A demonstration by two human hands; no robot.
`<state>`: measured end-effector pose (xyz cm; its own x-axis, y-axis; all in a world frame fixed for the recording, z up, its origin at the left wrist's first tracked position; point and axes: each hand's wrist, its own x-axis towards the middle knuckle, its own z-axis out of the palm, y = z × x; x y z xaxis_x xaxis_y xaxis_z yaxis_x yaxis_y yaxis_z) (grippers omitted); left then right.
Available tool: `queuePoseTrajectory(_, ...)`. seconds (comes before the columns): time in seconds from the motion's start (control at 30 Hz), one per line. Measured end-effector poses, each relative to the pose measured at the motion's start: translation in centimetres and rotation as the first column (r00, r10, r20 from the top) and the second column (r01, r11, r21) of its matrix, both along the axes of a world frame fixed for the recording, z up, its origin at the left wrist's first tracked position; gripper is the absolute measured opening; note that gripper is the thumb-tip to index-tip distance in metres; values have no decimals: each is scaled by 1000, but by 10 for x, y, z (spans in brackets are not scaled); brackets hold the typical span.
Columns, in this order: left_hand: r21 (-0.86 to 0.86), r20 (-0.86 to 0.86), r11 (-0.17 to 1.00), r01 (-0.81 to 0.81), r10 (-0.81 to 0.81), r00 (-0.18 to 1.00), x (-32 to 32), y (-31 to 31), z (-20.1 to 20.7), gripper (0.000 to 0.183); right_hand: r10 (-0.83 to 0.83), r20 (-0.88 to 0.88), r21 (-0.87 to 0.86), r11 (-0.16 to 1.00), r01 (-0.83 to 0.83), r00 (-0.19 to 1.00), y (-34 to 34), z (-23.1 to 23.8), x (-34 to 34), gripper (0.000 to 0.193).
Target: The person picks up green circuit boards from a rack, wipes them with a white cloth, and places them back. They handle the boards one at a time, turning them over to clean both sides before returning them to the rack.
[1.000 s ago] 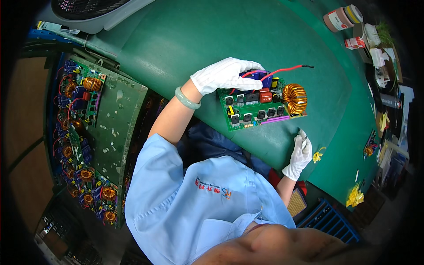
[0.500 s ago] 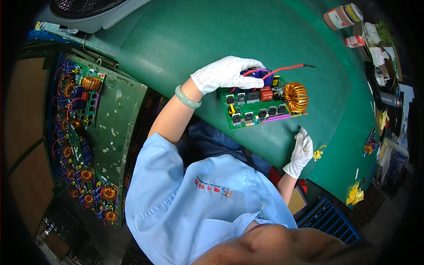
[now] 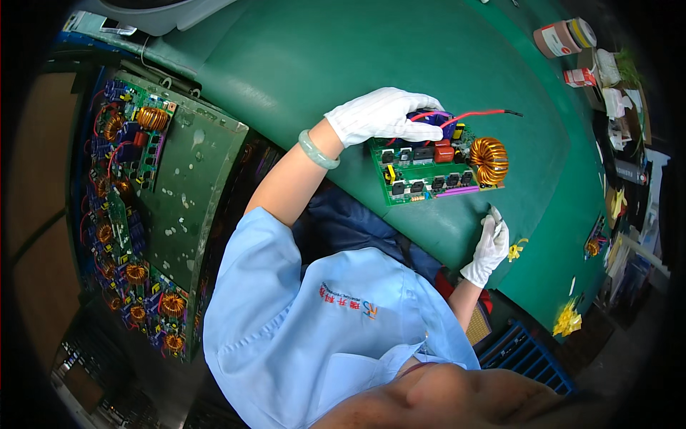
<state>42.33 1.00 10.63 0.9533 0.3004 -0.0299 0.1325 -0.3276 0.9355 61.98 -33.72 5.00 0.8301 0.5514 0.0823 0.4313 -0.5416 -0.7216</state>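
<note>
My left hand, in a white glove, is closed on the tall purple-blue parts at the far edge of a green circuit board. The board carries a copper-wound ring coil at its right end, a red block part and rows of black components. A red wire with a dark tip sticks out to the right from beneath my fingers. My right hand, also gloved, rests near the table's front edge with fingers pinched together. What its fingertips hold, if anything, is too small to make out.
At the left, a green metal tray bears several similar boards. Yellow scraps and a small yellow piece lie on the green table at the right. Jars stand at the far right.
The circuit board and my left hand have shifted slightly to the right in the picture. My right hand stays pinched near the same spot. The view itself has shifted a little.
</note>
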Motion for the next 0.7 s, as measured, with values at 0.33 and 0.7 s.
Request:
queuePoseTrajectory(0.33, 151, 37, 988, -27, 22, 999, 0, -4, -14, 65, -1, -15, 29, 1000, 1, 1000, -1, -7, 4, 31)
queuePoseTrajectory(0.7, 621, 139, 783, -39, -61, 988, -4, -31, -6, 57, 4, 30, 42, 999, -5, 1000, -1, -10, 5, 26)
